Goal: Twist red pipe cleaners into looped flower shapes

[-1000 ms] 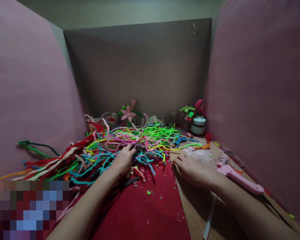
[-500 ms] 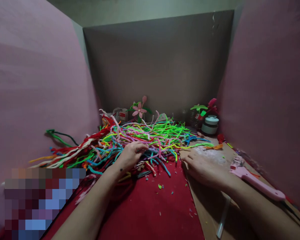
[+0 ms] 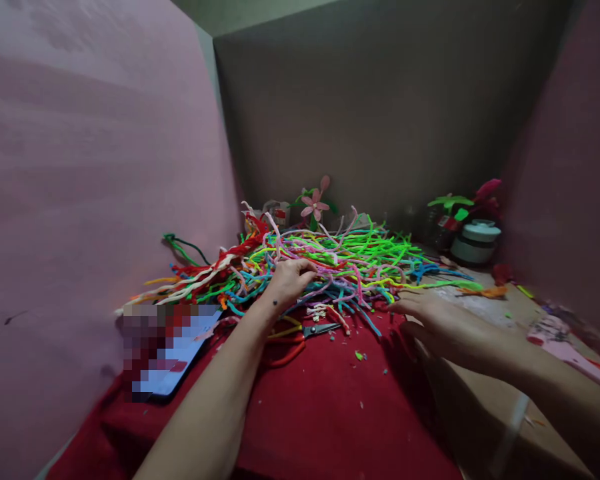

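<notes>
A big tangled pile of coloured pipe cleaners (image 3: 375, 250) covers the far part of the table. My left hand (image 3: 291, 281) is at the pile's near side with thumb and fingers pinched together; what is between the fingertips is hidden. Scissors (image 3: 320, 329) with red and yellow handles lie under and beside my left forearm. My right hand (image 3: 440, 323) hovers near the pile's right end, palm down, fingers stretched and apart, with nothing visible in it.
A red cloth (image 3: 330, 413) with scraps covers the table's left and middle. A phone (image 3: 180, 353), partly pixelated, lies left. A pink glue gun (image 3: 565, 347) lies right. Behind stand a pink pipe-cleaner flower (image 3: 315, 205) and a lidded jar (image 3: 476, 241). Panels enclose the sides and back.
The view has swung left, so everything sits further right. The scissors now show more fully beside my left forearm. My right hand has lifted a little, its fingers more spread; my left stays at the pile.
</notes>
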`<state>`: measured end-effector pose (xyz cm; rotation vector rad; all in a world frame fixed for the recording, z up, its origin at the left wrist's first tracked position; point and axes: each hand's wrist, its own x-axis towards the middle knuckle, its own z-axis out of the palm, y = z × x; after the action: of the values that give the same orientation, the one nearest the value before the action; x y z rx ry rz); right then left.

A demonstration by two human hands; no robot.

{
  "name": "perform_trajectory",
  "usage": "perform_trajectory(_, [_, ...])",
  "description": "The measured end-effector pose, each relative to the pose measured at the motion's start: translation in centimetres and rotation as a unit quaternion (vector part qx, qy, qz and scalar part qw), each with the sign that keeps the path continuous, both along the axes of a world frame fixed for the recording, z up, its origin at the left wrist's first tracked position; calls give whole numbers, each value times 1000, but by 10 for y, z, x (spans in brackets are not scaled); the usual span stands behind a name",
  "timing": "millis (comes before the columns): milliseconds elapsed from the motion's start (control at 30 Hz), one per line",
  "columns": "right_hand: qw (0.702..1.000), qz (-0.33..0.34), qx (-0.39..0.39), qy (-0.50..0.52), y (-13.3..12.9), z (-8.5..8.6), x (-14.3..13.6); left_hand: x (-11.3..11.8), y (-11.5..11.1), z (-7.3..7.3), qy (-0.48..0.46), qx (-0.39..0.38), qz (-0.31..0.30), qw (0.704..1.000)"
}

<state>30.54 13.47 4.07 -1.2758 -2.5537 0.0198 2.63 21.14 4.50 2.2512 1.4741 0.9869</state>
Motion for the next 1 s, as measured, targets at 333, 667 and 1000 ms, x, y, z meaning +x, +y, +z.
perform_trajectory(333, [998, -4, 11, 61, 47, 15, -57, 5, 4, -15, 100, 77, 2, 992])
perform_trajectory(667, [996, -12, 23, -83, 58, -10, -58, 3, 2, -11, 144, 48, 29, 988])
perform_trajectory(1000, [995, 5, 14, -101, 33, -3, -63, 8, -6, -11, 211, 18, 36, 977])
